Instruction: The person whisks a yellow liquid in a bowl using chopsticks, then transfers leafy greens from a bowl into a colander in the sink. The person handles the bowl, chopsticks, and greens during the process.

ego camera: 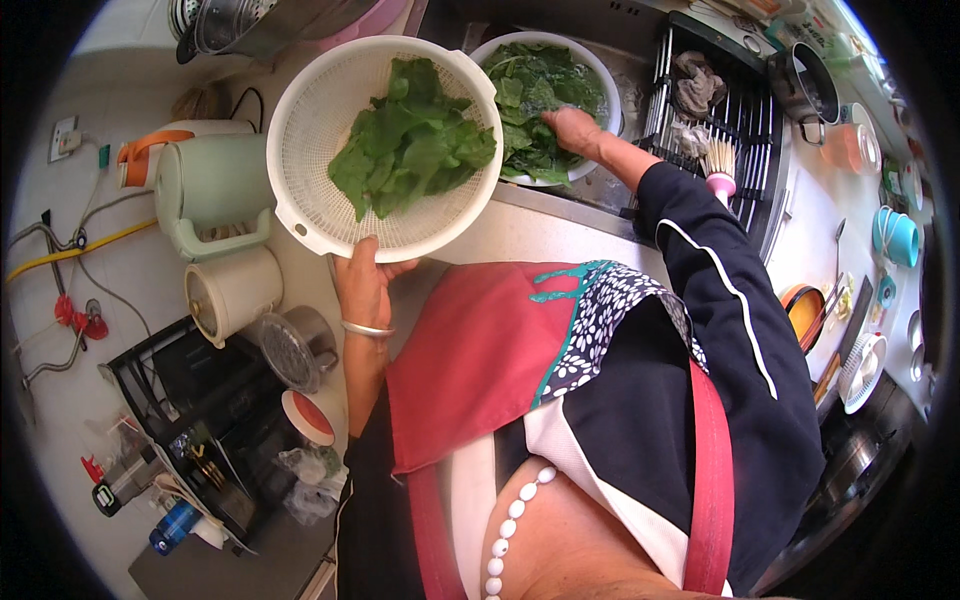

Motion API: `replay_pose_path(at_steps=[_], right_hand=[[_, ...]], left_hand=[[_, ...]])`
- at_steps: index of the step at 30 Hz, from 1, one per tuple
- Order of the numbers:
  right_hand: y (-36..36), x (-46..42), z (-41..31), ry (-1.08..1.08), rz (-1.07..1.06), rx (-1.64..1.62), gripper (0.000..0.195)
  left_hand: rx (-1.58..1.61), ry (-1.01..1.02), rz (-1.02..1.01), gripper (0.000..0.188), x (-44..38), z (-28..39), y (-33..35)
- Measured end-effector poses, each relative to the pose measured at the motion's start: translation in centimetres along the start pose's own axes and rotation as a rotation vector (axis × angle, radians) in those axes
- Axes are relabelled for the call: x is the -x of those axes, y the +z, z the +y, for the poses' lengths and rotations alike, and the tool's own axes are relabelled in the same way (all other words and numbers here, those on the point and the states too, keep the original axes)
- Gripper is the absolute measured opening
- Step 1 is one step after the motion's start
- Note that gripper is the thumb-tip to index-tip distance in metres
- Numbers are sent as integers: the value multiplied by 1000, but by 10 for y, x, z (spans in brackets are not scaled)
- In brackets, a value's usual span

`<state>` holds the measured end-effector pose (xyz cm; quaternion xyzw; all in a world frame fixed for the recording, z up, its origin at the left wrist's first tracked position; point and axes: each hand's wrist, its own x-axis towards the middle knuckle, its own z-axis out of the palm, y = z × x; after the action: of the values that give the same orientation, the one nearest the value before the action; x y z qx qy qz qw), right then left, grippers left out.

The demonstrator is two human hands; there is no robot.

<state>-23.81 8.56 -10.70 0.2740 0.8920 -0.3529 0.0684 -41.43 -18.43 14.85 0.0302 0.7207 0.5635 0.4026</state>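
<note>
My left hand [365, 285] grips the near rim of a white plastic colander [306, 142], thumb on the edge and fingers underneath. Inside the colander lies a heap of wet dark-green leafy vegetables [420, 146]. To its right, a white basin [614, 97] stands in the steel sink [600, 204], filled with water and more green leaves [521, 86]. My right hand [576, 131] reaches into this basin among the leaves. Its fingers are partly hidden by water and greens, so their grip does not show.
Right of the basin, a black-and-steel drying rack [750, 139] holds a grey rag [699, 84] and a pink-handled brush [720, 169]. A steel pot [804, 82] stands beyond it. At left are a pale green kettle [214, 176], a cream canister [236, 289] and a lidded steel pot [300, 345].
</note>
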Motion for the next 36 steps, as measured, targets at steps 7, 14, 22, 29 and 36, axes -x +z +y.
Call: replay_pose_path(at_steps=[7, 14, 22, 29, 36], right_hand=[[-70, 2, -43, 28, -99, -69, 59], [-2, 8, -67, 356, -191, 19, 96], [-23, -13, -9, 48, 59, -104, 40], [-143, 15, -68, -38, 222, -391, 38], [-156, 22, -93, -213, 482, -196, 40]], left_hand=[[5, -13, 9, 39, 1, -2, 0], [11, -10, 13, 40, 1, -4, -1], [0, 18, 1, 39, 3, -2, 3], [55, 49, -1, 36, 5, -4, 5], [18, 59, -7, 38, 2, -3, 6]])
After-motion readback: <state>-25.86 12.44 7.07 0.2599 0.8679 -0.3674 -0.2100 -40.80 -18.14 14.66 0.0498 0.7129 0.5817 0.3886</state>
